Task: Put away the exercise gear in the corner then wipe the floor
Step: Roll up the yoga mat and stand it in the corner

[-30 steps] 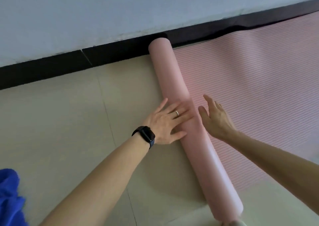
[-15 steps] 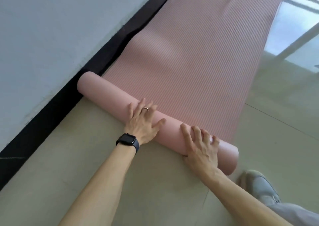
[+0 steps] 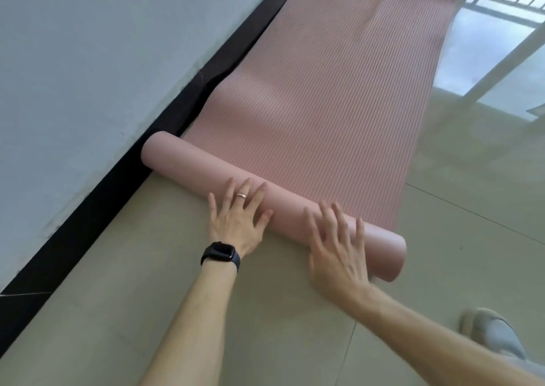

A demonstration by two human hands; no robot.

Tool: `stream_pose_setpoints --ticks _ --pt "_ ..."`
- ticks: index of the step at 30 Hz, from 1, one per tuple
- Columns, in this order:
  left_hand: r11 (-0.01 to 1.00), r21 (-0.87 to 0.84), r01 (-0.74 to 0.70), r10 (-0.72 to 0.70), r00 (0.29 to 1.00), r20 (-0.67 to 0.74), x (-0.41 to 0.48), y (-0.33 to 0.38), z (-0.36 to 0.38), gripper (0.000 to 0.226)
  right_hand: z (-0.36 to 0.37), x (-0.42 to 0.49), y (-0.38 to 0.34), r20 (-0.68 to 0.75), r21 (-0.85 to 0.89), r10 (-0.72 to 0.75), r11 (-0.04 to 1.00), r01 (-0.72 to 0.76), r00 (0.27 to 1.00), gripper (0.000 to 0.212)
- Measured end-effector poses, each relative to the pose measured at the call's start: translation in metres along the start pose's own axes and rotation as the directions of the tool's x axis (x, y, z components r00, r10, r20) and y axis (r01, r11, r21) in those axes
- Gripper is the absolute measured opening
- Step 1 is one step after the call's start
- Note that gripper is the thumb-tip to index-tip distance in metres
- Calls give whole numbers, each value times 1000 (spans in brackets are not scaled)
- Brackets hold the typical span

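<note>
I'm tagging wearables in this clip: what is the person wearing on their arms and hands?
The left hand wears a metal band ring, with a black smartwatch on a dark strap at its wrist. The right hand shows nothing worn, though it is blurred. Both forearms are sleeveless.

pink ribbed mat point(image 3: 339, 90), black watch point(image 3: 221, 253), beige floor point(image 3: 132, 282)

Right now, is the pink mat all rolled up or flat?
Partly rolled. The pink mat is a roll at its near end, under the left hand and right hand; the rest lies flat.
</note>
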State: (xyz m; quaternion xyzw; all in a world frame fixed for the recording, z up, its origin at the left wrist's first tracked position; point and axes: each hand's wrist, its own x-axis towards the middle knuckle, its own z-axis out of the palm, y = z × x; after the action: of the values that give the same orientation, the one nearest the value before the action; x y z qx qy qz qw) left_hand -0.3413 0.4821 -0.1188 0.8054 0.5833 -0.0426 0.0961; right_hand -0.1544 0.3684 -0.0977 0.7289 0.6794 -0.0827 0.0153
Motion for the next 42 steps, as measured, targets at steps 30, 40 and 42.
stream_pose_setpoints --ticks 30,40,42 --pt "947 75 313 -322 926 199 163 187 -63 53 -21 178 203 204 168 -472 880 444 858 110" --pt "955 282 98 -226 855 467 173 186 -115 55 -77 262 250 555 145 -385 918 370 737 98" --pt "953 301 27 -179 852 492 182 188 -110 55 -89 269 247 620 68 -306 938 339 723 96"
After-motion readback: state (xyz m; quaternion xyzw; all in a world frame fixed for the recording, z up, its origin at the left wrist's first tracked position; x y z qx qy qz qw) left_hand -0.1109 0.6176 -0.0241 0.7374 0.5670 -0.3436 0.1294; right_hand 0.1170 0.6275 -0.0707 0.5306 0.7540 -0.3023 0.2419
